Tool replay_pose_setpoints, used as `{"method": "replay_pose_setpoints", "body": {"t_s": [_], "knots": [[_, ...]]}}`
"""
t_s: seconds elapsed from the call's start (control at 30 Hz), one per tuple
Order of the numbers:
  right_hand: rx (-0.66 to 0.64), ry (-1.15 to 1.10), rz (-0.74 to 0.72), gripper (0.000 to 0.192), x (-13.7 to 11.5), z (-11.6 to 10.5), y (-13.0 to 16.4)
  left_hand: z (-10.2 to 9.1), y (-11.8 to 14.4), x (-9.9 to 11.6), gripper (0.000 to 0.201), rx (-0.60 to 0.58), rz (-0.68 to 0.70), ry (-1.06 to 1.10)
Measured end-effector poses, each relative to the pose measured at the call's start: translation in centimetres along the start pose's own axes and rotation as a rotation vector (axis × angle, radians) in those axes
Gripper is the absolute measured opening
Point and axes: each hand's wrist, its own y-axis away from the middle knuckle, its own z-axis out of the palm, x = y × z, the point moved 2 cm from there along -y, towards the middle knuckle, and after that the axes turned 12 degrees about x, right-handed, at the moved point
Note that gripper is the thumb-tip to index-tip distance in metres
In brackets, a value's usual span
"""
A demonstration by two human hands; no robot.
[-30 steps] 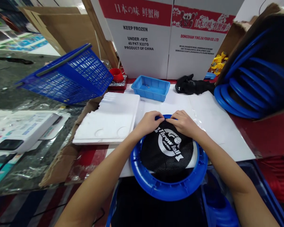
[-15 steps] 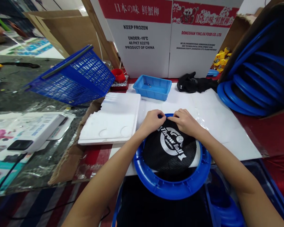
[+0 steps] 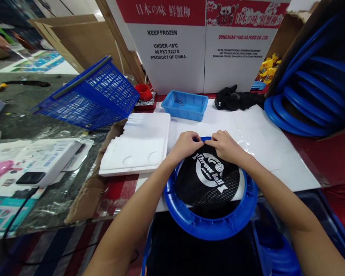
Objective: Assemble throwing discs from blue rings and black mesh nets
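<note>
At the near edge of the white sheet [image 3: 264, 149] covering the red table, a blue plastic ring [image 3: 209, 226] lies flat, its near half hanging over the table edge. Inside the ring sits a black mesh net [image 3: 208, 184] printed with a white "Throw Ball" logo. Both hands meet at the ring's far rim. The left hand [image 3: 185, 145] curls its fingers down over the net's edge, pinching it against the rim. The right hand [image 3: 225, 145] does the same just beside it, fingers bent and closed on the mesh, the two thumbs almost touching.

Left of the ring lies a white foam tray [image 3: 138, 143] with two round dents along its near side. Beyond the hands stands a small blue plastic bin [image 3: 184, 105], and to its right lies a black glove [image 3: 235, 100]. A blue basket [image 3: 89, 96] sits tilted at the far left, with a red cup [image 3: 143, 92] near its right corner. White cartons [image 3: 201, 42] marked "KEEP FROZEN" stand along the back. At the right, more blue rings [image 3: 307, 99] are stacked inside a cardboard box, with yellow clips [image 3: 268, 69] behind them.
</note>
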Motion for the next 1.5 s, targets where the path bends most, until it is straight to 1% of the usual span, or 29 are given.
{"method": "replay_pose_setpoints", "body": {"t_s": [0.1,0.2,0.3,0.37,0.47,0.6,0.67,0.73,0.77,0.8,0.83,0.9,0.97,1.0,1.03,1.07,1.1,1.13,1.17,1.2,1.27,1.3,1.33,1.37,1.4,1.43,1.5], "knots": [[-0.025,-0.037,0.049,0.049,0.0,0.2,0.0,0.0,0.0,0.0,0.009,-0.008,0.026,-0.024],[-0.011,-0.138,0.108,0.041,0.7,0.1,0.3,-0.2,0.4,0.2,0.011,-0.015,0.116,-0.048],[0.038,-0.185,0.119,0.035,2.0,-0.6,0.8,-0.4,1.0,0.7,0.018,-0.043,0.233,-0.079],[0.064,-0.172,0.127,0.034,3.1,-1.4,1.2,-0.5,1.3,1.1,0.017,-0.054,0.26,-0.149],[0.106,-0.114,0.182,0.035,4.9,-2.9,1.9,-0.9,1.7,1.5,0.015,-0.018,0.209,-0.312],[0.138,-0.011,0.311,0.032,7.1,-5.0,3.3,-1.8,2.0,2.2,0.02,0.051,0.132,-0.546],[0.094,0.02,0.385,0.03,8.1,-5.7,4.3,-2.3,2.3,2.5,0.018,0.06,0.107,-0.611],[0.001,0.037,0.471,0.029,9.2,-6.0,5.4,-2.8,2.7,2.6,0.015,0.018,0.046,-0.6],[-0.053,0.04,0.516,0.028,9.7,-6.0,5.9,-3.0,2.9,2.7,0.018,-0.042,-0.006,-0.549],[-0.102,0.037,0.558,0.026,10.1,-6.0,6.4,-3.1,3.2,2.7,0.024,-0.134,-0.068,-0.466],[-0.143,0.027,0.588,0.025,10.4,-5.9,6.8,-3.2,3.5,2.7,0.029,-0.256,-0.13,-0.36],[-0.196,0.0,0.613,0.024,10.7,-5.5,7.1,-3.2,4.3,3.0,0.037,-0.568,-0.228,-0.118],[-0.207,-0.006,0.606,0.023,10.6,-4.9,7.0,-3.4,5.2,3.7,0.043,-0.903,-0.262,0.088],[-0.2,-0.004,0.595,0.022,10.5,-4.5,6.8,-3.6,5.5,4.2,0.045,-1.043,-0.257,0.175],[-0.186,-0.008,0.58,0.019,10.3,-4.1,6.5,-4.0,5.7,4.6,0.046,-1.141,-0.241,0.261],[-0.168,-0.024,0.557,0.017,10.0,-3.8,6.2,-4.3,5.8,5.1,0.046,-1.178,-0.217,0.344],[-0.15,-0.053,0.527,0.014,9.6,-3.5,5.9,-4.6,5.7,5.4,0.046,-1.148,-0.186,0.419],[-0.137,-0.094,0.491,0.012,9.2,-3.2,5.5,-4.9,5.4,5.7,0.045,-1.053,-0.152,0.477],[-0.13,-0.143,0.452,0.01,8.7,-3.0,5.3,-5.2,5.0,5.8,0.043,-0.905,-0.117,0.513],[-0.132,-0.195,0.413,0.009,8.2,-2.9,5.0,-5.3,4.5,5.8,0.041,-0.724,-0.078,0.521],[-0.154,-0.303,0.333,0.009,7.1,-3.0,4.6,-5.2,3.5,5.3,0.037,-0.368,0.023,0.438],[-0.169,-0.356,0.296,0.009,6.6,-3.1,4.5,-4.9,3.2,4.9,0.034,-0.24,0.092,0.362],[-0.187,-0.405,0.264,0.01,6.1,-3.3,4.3,-4.3,3.0,4.6,0.031,-0.157,0.17,0.275],[-0.206,-0.448,0.24,0.011,5.6,-3.4,4.2,-3.6,2.9,4.2,0.026,-0.12,0.249,0.189],[-0.223,-0.482,0.227,0.012,5.1,-3.6,4.0,-2.7,2.9,3.7,0.023,-0.117,0.321,0.11],[-0.239,-0.509,0.222,0.013,4.8,-3.7,3.8,-1.8,3.0,3.3,0.02,-0.134,0.376,0.045],[-0.26,-0.533,0.227,0.014,4.2,-3.8,3.5,-0.3,3.3,2.6,0.02,-0.18,0.426,-0.053]]}}
